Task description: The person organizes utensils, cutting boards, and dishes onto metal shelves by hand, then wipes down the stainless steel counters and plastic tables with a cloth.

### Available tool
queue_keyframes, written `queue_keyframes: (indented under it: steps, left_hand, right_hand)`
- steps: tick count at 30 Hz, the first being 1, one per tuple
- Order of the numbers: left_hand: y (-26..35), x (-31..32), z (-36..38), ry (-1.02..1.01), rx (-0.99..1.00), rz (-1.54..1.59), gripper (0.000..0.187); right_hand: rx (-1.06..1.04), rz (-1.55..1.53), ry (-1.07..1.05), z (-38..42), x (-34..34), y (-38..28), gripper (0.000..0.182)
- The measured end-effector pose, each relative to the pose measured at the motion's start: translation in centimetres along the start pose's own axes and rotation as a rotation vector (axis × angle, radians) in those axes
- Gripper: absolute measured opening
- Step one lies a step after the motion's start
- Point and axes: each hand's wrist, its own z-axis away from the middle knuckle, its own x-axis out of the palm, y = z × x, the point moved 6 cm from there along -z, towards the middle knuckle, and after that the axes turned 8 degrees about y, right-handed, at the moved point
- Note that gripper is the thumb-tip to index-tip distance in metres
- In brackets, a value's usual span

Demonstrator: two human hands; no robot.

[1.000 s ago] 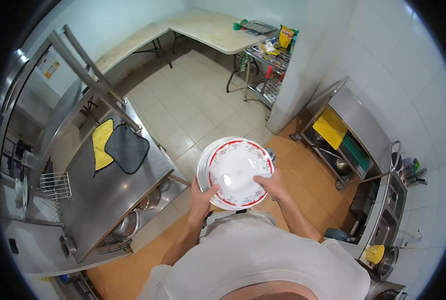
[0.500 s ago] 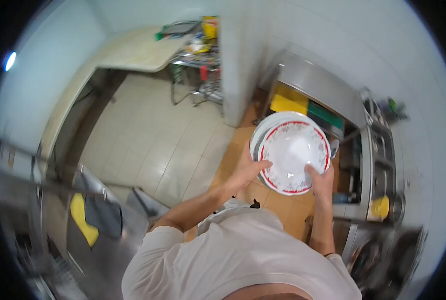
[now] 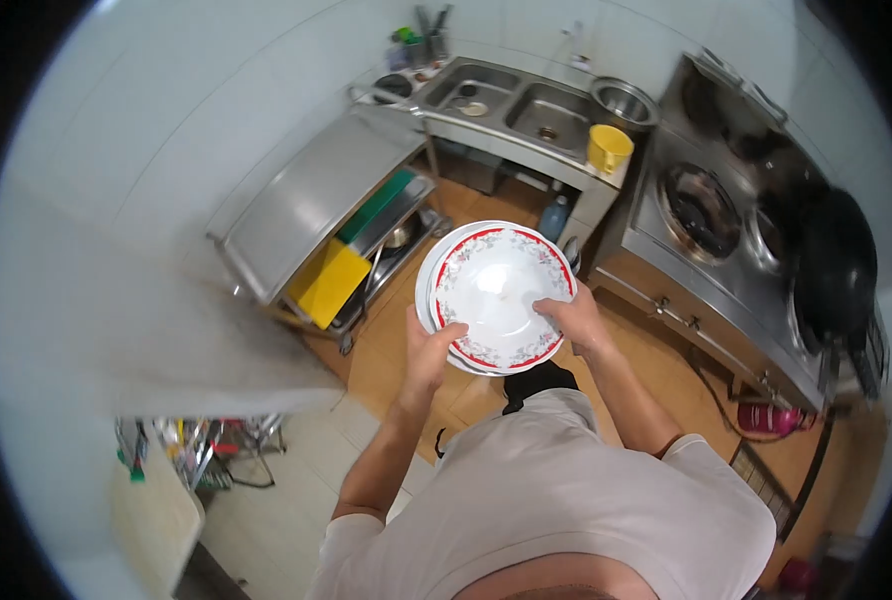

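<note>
A stack of white plates (image 3: pixel 504 295) is held out in front of my body, the top one with a red rim band and a grey floral pattern. My left hand (image 3: pixel 431 350) grips the near left edge, its thumb over the top plate's rim. On the right side, my right hand (image 3: pixel 573 318) holds the stack with its thumb lying on the plate's inner face. The fingers of both hands are hidden beneath the stack. Paler rims of the lower plates show at the upper left.
Ahead is a double sink (image 3: pixel 546 112) with a yellow jug (image 3: pixel 609 148) and a metal pot (image 3: pixel 623 103) at its right. A steel trolley (image 3: pixel 316 190) with yellow and green boards stands left. The stove (image 3: pixel 701 210) with a black wok (image 3: pixel 836 260) is right.
My view and body have turned right, toward the sink and stove, with the plates carried along in both hands. The side table and cluttered rack have shifted to the lower left.
</note>
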Motion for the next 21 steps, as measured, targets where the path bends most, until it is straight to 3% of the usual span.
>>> queue_keyframes:
  steps: [3,7,12,15,17,21]
  left_hand:
    - [-0.4,6.7,-10.3,-0.204,-0.084,-0.076,0.065]
    - [-2.5,17.8,-22.9,-0.16,-0.117,-0.233,0.066]
    - [-0.4,29.3,-34.4,-0.258,0.146,-0.368,0.066]
    - [2.8,35.0,-38.1,-0.42,0.345,-0.205,0.071]
    - [3.9,38.9,-42.7,-0.406,0.407,-0.297,0.084]
    - [7.5,46.1,-50.1,-0.489,0.6,-0.288,0.083]
  right_hand:
    - [0.014,-0.08,0.117,-8.8,-1.1,-0.3,0.048]
    - [-0.063,-0.103,0.217,-23.8,-6.9,-2.4,0.049]
    - [-0.17,-0.095,0.203,-37.1,-10.6,-9.7,0.049]
    - [-0.323,-0.066,0.288,-40.5,-12.7,-15.6,0.051]
    - [-0.501,-0.024,0.393,-45.2,-14.8,-18.5,0.051]
    - [-0.851,-0.069,0.488,-49.5,-15.9,-27.0,0.046]
